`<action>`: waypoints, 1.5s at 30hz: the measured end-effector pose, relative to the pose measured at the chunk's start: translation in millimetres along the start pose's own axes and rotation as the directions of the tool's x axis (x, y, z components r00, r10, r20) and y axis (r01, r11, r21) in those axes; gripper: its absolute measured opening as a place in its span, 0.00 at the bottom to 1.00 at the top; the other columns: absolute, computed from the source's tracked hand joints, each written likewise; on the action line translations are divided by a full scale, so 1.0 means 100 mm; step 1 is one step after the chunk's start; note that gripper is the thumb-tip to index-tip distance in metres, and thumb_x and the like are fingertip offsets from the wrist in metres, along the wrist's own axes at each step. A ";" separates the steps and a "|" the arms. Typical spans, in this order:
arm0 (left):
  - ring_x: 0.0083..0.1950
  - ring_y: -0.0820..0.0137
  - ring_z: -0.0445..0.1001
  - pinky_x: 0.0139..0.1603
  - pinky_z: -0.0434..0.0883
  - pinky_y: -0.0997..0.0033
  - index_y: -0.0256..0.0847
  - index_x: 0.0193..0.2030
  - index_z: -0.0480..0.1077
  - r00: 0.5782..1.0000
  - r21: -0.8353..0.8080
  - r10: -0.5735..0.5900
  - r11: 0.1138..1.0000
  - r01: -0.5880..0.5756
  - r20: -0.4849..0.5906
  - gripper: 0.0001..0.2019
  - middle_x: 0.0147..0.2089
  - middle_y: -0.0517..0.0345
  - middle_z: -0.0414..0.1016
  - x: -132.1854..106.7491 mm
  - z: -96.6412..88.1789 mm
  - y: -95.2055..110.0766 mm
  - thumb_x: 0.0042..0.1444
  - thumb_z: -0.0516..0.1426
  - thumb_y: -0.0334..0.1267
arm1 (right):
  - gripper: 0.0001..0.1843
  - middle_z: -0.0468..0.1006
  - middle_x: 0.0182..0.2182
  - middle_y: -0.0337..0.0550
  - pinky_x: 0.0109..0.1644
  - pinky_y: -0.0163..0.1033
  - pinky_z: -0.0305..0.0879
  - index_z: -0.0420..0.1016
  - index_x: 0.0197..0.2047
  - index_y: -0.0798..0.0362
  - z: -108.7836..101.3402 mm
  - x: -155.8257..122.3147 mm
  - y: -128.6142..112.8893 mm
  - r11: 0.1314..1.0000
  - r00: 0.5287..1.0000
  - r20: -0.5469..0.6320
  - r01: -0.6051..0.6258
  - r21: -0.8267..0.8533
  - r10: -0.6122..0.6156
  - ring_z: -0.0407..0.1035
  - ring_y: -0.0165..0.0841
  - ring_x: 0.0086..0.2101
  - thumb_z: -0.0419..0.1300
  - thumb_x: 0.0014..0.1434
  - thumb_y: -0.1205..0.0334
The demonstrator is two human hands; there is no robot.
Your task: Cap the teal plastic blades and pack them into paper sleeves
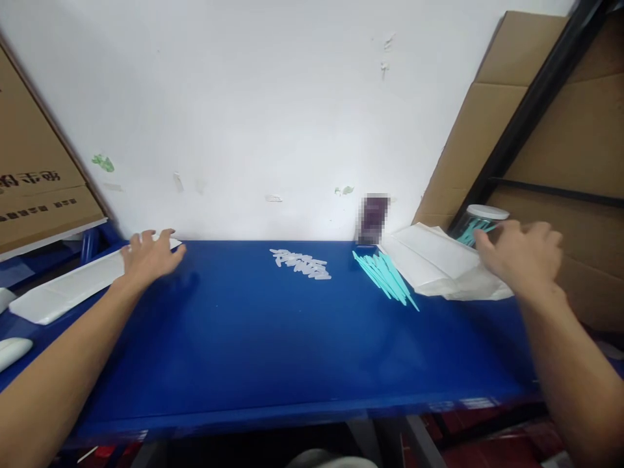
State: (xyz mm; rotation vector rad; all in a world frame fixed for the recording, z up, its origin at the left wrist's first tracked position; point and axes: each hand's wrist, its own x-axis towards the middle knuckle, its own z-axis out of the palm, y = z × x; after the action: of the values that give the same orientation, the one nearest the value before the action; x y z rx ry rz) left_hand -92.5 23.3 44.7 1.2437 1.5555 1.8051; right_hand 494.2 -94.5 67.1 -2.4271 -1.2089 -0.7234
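Observation:
My left hand is over the far end of a long white tray-like piece at the left, fingers spread and nothing seen in them. At the right, my right hand hovers near a clear jar with a white lid; thumb and fingers are apart. Thin teal sticks show at the jar, close to my thumb. Below it lies a crumpled white paper or bag. A fanned pile of teal sticks and a small heap of whitish translucent strips lie on the blue table.
A dark blurred upright object stands against the white wall. A printed cardboard box is at the left. Cardboard sheets and a black metal frame bound the right. A white rounded object sits lower left.

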 end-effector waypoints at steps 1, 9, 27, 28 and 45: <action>0.79 0.62 0.31 0.68 0.60 0.76 0.39 0.32 0.74 0.999 -0.026 -0.013 1.000 0.012 -0.040 0.12 0.65 0.78 0.68 -0.01 -0.08 -0.07 0.52 0.61 0.16 | 0.37 0.71 0.52 0.82 0.43 0.51 0.59 0.72 0.59 0.67 0.01 0.08 -0.13 0.992 0.994 0.040 0.101 0.070 -0.104 0.67 0.58 0.52 0.42 0.69 0.43; 0.78 0.46 0.30 0.74 0.40 0.36 0.38 0.34 0.74 0.992 0.313 -0.122 0.942 0.124 -0.025 0.01 0.64 0.65 0.71 0.27 -0.39 -0.50 0.57 0.61 0.30 | 0.31 0.78 0.23 0.54 0.37 0.40 0.63 0.79 0.30 0.60 0.81 0.63 -1.19 0.882 0.802 0.452 0.184 0.433 -0.390 0.70 0.37 0.27 0.61 0.57 0.35; 0.69 0.30 0.54 0.60 0.57 0.33 0.41 0.73 0.53 0.938 0.954 -0.217 0.192 -0.230 0.269 0.40 0.71 0.24 0.52 0.42 -0.32 -0.61 0.62 0.43 0.66 | 0.30 0.82 0.29 0.51 0.40 0.41 0.67 0.81 0.34 0.56 1.47 0.76 -1.18 0.894 0.870 0.379 0.139 0.425 -0.315 0.74 0.39 0.32 0.62 0.56 0.34; 0.69 0.30 0.55 0.60 0.58 0.33 0.41 0.74 0.53 0.938 0.952 -0.208 0.193 -0.237 0.276 0.41 0.71 0.24 0.53 0.42 -0.32 -0.60 0.62 0.44 0.65 | 0.29 0.82 0.30 0.52 0.40 0.42 0.66 0.81 0.35 0.56 1.45 0.75 -1.18 0.895 0.873 0.369 0.149 0.421 -0.319 0.75 0.40 0.33 0.61 0.56 0.35; 0.69 0.28 0.56 0.60 0.59 0.31 0.43 0.76 0.47 0.949 0.935 -0.184 0.294 -0.196 0.257 0.40 0.72 0.25 0.44 0.47 -0.33 -0.65 0.62 0.47 0.61 | 0.22 0.80 0.35 0.49 0.39 0.41 0.59 0.73 0.32 0.52 0.75 0.22 -0.82 0.826 0.860 0.218 0.326 0.459 -0.460 0.71 0.41 0.36 0.49 0.65 0.46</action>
State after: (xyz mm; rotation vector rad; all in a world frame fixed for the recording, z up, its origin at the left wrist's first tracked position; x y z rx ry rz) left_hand -157.7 60.7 0.6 1.8758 2.5038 0.3454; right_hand 461.5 5.2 24.2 -2.0017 -1.8266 -0.1322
